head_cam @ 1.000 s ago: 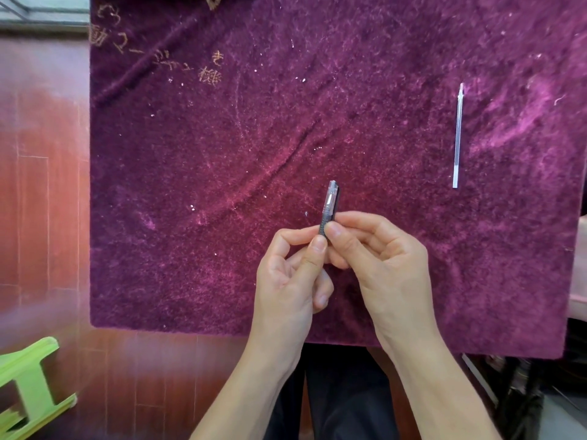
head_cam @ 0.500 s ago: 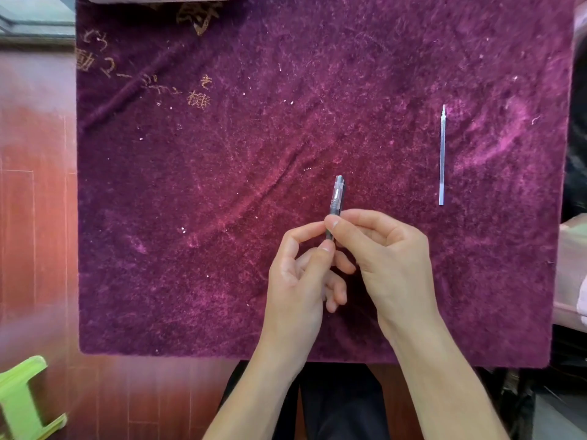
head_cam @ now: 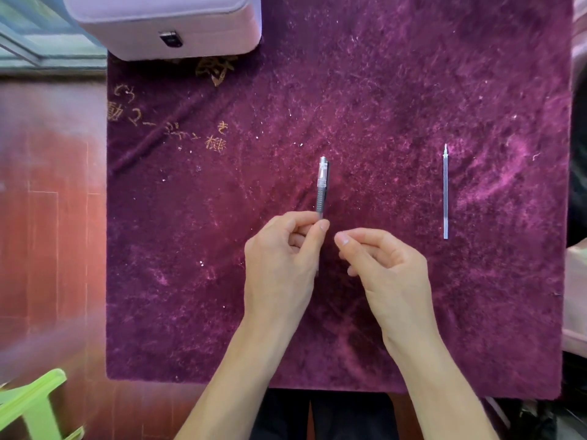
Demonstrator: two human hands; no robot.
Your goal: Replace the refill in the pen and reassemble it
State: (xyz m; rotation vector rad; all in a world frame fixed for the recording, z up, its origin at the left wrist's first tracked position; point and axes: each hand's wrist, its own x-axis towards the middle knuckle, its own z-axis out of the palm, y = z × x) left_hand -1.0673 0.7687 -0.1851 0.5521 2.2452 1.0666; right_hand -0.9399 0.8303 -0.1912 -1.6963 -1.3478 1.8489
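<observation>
My left hand (head_cam: pixel 282 258) pinches a grey, partly see-through pen (head_cam: pixel 321 188) near its lower half. The pen stands out past my fingertips and points away from me, over the middle of the purple velvet cloth (head_cam: pixel 190 281). Its lower end is hidden behind my left hand. My right hand (head_cam: pixel 386 265) hovers just right of the pen without touching it, fingers curled, thumb against the index finger, nothing visible in them. A thin clear refill (head_cam: pixel 445 192) lies alone on the cloth to the right, tip pointing away.
A lilac box (head_cam: pixel 165 23) with a small dark latch sits at the cloth's far left edge. Gold embroidery (head_cam: pixel 171 131) marks the cloth's upper left. Red-brown wooden floor (head_cam: pixel 47 249) lies to the left, with a green plastic stool (head_cam: pixel 31 404) at the bottom left.
My right hand has let go of the pen and moved a little to the right. The left hand alone now holds the pen. The view has shifted, bringing the lilac box into sight.
</observation>
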